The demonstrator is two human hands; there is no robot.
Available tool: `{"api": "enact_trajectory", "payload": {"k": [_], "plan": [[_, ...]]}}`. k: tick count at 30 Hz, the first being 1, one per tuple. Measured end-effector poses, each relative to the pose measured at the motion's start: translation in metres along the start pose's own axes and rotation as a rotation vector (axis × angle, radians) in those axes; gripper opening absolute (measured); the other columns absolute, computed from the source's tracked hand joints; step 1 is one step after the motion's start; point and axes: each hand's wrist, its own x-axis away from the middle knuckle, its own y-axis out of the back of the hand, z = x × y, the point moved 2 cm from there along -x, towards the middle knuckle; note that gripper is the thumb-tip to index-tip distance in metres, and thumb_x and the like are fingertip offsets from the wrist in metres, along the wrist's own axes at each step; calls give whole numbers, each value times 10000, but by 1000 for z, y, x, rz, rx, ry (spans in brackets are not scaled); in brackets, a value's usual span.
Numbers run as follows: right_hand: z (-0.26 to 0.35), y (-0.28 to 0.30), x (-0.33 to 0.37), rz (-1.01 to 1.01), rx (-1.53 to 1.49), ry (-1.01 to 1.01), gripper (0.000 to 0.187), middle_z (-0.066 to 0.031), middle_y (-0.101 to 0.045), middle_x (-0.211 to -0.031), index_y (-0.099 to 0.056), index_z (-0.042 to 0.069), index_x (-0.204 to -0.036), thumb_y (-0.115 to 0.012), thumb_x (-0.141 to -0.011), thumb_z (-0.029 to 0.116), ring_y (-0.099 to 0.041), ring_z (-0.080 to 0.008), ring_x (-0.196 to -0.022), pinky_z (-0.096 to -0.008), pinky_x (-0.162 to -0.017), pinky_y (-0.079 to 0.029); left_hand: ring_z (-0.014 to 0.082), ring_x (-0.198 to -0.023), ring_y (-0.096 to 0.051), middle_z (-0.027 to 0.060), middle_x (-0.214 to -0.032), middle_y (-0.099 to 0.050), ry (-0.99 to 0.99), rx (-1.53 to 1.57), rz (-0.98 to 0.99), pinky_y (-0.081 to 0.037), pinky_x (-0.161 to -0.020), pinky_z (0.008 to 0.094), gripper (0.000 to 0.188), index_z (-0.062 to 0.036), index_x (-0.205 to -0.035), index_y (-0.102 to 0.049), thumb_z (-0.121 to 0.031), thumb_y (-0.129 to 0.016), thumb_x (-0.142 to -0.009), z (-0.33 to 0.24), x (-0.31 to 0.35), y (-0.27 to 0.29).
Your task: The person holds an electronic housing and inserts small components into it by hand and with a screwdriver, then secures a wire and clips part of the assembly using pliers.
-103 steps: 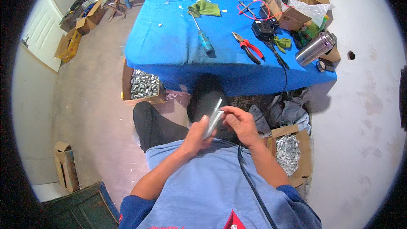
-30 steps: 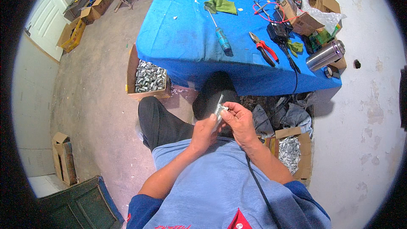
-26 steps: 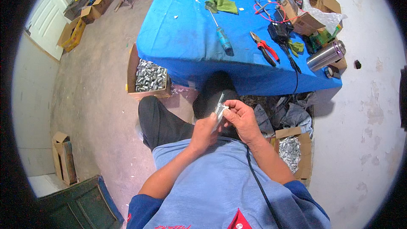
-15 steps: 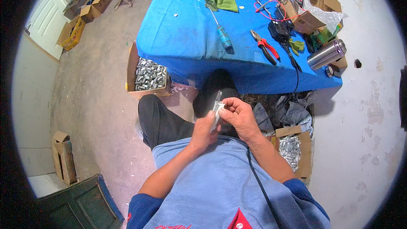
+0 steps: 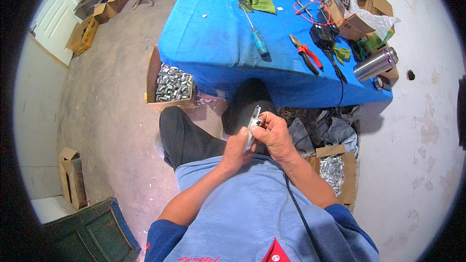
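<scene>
Both hands hold one small silvery metal part (image 5: 254, 118) above my lap. My left hand (image 5: 236, 147) grips its lower end from the left. My right hand (image 5: 273, 133) closes over its middle from the right, thumb and fingers pinching near the top. The part's upper tip sticks out above my fingers. My dark trouser legs lie below the hands. A blue-covered table (image 5: 218, 43) stands just beyond my knees.
On the table lie a blue-handled screwdriver (image 5: 258, 41), red pliers (image 5: 307, 54), a green cloth (image 5: 257, 3), a steel flask (image 5: 374, 64) and a heap of metal parts. Cardboard boxes of silvery parts (image 5: 171, 83) (image 5: 333, 171) sit on the floor at both sides.
Over the last second the hands stayed together on the part. My right fingers shifted up over its top, so less of it shows. The view moved slightly.
</scene>
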Motion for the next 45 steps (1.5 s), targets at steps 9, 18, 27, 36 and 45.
{"api": "enact_trajectory", "payload": {"k": [9,18,27,36,45], "plan": [[-5,0,1,-157,294,131,220,33,-541,-745,-537,75,-832,-738,-833,164,-478,-34,-645,-192,-554,-390,100,-416,-367,2,-540,-422,-8,14,-35,-272,-391,254,572,-78,-720,-506,-577,-385,-973,6,-5,7],[-10,0,0,-161,256,149,302,-11,-590,-784,-537,40,-887,-768,-815,223,-525,-56,-690,-226,-589,-451,89,-457,-414,5,-607,-484,-192,-119,-135,-311,-398,242,547,-52,-775,-574,-548,-449,-968,0,-9,6],[-2,-6,3,-193,240,105,272,-23,-613,-796,-544,16,-927,-743,-851,186,-572,-57,-671,-215,-571,-498,85,-435,-388,-8,-575,-461,-45,-31,-131,-287,-381,248,544,-50,-757,-578,-541,-468,-964,-1,-7,6],[-6,-14,19,-367,520,166,150,-85,-656,-868,-527,-23,-991,-623,-905,54,-633,-105,-734,-244,-648,-535,85,-408,-360,-7,-555,-452,-97,-100,-295,-263,-372,252,577,-78,-712,-553,-586,-437,-957,13,-18,9],[25,91,72,-733,455,296,257,-107,-648,-883,-548,-19,-1070,-661,-866,88,-655,-167,-775,-291,-698,-535,89,-350,-244,-48,-455,-291,203,486,-3,-246,-370,252,620,-118,-670,-487,-641,-328,-963,-2,-7,16]]}}
